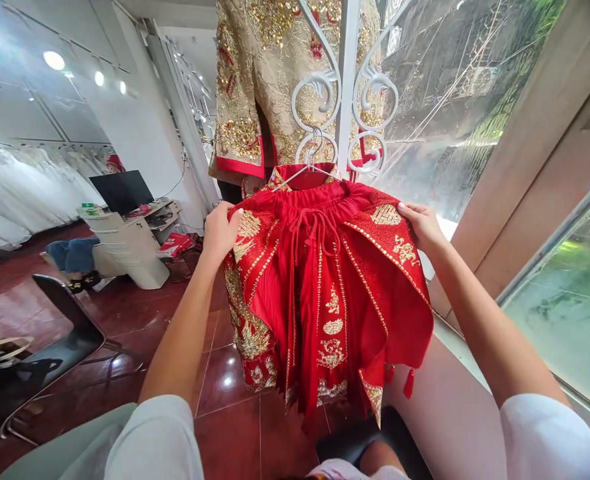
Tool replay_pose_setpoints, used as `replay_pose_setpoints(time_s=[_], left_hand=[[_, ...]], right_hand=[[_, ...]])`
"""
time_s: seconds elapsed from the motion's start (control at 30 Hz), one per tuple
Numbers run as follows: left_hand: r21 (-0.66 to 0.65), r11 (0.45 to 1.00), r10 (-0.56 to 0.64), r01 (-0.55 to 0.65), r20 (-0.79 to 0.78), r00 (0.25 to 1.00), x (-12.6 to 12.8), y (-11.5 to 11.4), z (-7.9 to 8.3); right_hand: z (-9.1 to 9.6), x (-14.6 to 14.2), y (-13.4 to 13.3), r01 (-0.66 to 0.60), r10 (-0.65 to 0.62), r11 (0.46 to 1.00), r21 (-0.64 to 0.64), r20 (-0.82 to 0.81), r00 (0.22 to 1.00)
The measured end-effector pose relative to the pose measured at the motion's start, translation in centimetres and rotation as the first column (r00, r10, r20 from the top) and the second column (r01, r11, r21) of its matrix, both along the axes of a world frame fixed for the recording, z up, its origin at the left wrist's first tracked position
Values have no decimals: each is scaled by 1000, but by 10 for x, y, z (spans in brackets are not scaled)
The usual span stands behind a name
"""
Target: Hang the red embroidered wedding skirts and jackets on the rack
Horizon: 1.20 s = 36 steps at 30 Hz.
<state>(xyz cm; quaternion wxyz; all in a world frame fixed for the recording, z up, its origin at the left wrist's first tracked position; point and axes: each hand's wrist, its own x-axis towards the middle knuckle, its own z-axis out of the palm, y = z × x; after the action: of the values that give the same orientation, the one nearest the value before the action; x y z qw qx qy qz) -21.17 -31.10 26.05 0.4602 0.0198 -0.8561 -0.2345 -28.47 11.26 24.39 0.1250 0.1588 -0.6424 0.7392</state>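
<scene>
A red garment with gold embroidery (325,280) hangs in front of me, with a gathered waist and a tied red cord (311,220) at its middle. My left hand (221,230) is closed on its upper left edge. On the opposite side, my right hand (423,225) pinches the upper right edge, so the cloth is spread between both hands. Behind its top shows a wire hanger (311,160), hooked at the white scrollwork. Red tassels (409,383) dangle at the lower right. More gold-patterned red cloth (252,333) hangs behind on the left.
A beige and gold beaded garment (295,87) hangs behind the white scrolled metalwork (345,87). Windows (465,87) line the right. To the left are a black chair (69,313), a white desk (125,247) with a monitor (122,190), a seated person's legs (72,257) and white gowns (19,187).
</scene>
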Motion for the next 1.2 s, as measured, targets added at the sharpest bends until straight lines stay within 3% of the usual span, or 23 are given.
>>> replay_pose_setpoints(time_s=[0.07, 0.1, 0.2, 0.23, 0.27, 0.33, 0.47, 0.57, 0.63, 0.7, 0.8, 0.9, 0.93, 0.97, 1.07, 1.13, 1.2], left_hand=[[146, 982, -128, 120, 53, 990, 2, -5, 2], [252, 945, -234, 210, 70, 970, 3, -7, 2], [554, 711, -514, 433, -11, 858, 4, -11, -4], [605, 647, -548, 465, -56, 835, 3, -11, -8], [624, 616, -549, 480, -97, 830, 2, -10, -12], [579, 663, -479, 474, -157, 863, 1, -5, -21], [381, 861, -209, 337, -339, 917, 7, 15, -56], [375, 900, -73, 223, -375, 924, 18, 30, -94], [482, 860, -19, 167, -296, 955, 24, 33, -113], [602, 781, -76, 168, -175, 982, 30, 27, -123], [691, 668, -297, 275, -92, 951, 39, 8, -119], [746, 520, -482, 416, -146, 864, 41, -11, -114], [749, 501, -503, 433, -155, 850, 39, -14, -115], [731, 532, -488, 427, -147, 860, 35, -16, -118], [593, 744, -297, 308, -119, 947, 22, -11, -137], [530, 811, -189, 247, -161, 969, 20, -3, -160], [514, 835, -111, 195, -191, 975, 31, 6, -193]], right_hand=[[1, 1, 4, 1, -1, 1000, -6, 0, 1000], [0, 1, 6, 12, -12, 1000, -7, -5, 1000], [-6, -3, 6, 46, -46, 999, 9, -14, 999], [-8, -5, 5, 44, -43, 999, 28, -15, 999], [-11, -6, 4, 36, -35, 998, 48, -16, 999], [-17, -7, 3, 12, -9, 997, 74, -37, 999], [-34, 4, 10, 13, 9, 991, 131, -167, 986], [-61, 17, 20, 3, 25, 983, 184, -147, 989], [-83, 25, 24, -30, 37, 980, 195, -32, 999], [-100, 33, 27, -35, 16, 982, 184, 104, 994], [-111, 41, 31, -37, 20, 996, 86, 190, 982], [-113, 39, 29, -20, 24, 1000, -20, 182, 983], [-115, 37, 27, -1, 2, 1000, -4, 186, 982], [-119, 35, 24, 16, -24, 999, 46, 187, 982], [-144, 44, 19, 152, -175, 944, 292, 55, 983], [-171, 72, 24, 317, -307, 847, 428, -93, 947], [-198, 113, 32, 434, -423, 739, 515, -147, 894]])
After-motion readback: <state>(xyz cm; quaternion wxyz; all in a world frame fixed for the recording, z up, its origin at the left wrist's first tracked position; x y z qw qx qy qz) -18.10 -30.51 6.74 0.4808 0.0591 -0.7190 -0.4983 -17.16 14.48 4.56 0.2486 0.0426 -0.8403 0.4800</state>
